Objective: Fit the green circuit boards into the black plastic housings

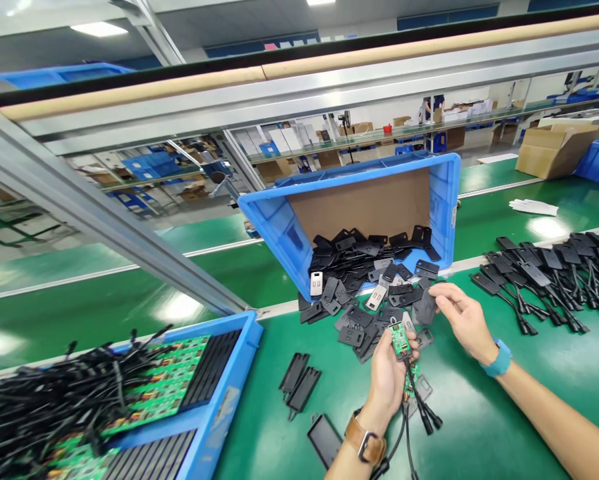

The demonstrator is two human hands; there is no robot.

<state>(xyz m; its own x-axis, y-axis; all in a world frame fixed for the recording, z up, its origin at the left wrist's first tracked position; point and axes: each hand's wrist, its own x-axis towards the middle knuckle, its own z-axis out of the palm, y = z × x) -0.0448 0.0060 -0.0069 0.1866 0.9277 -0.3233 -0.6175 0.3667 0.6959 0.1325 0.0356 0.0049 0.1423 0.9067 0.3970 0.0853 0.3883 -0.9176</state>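
My left hand (387, 373) is closed around a small green circuit board (400, 340) with black cables hanging down from it. A black plastic cover (425, 308) is pinched between the thumb and fingers of my right hand (463, 321), just up and right of the board. Under my left hand, a second green board (411, 381) with cables lies on the table, partly hidden. Beyond both hands spreads a heap of loose black and grey covers (359, 327), running out of a tipped blue bin (452, 213).
At left, a blue tray (237, 393) holds rows of green boards with black cables. Black cases (303, 390) lie left of my left hand, and another case (324, 439) is nearer. Cabled black units (549, 273) pile up at right. A metal post (144, 227) slants down behind the tray.
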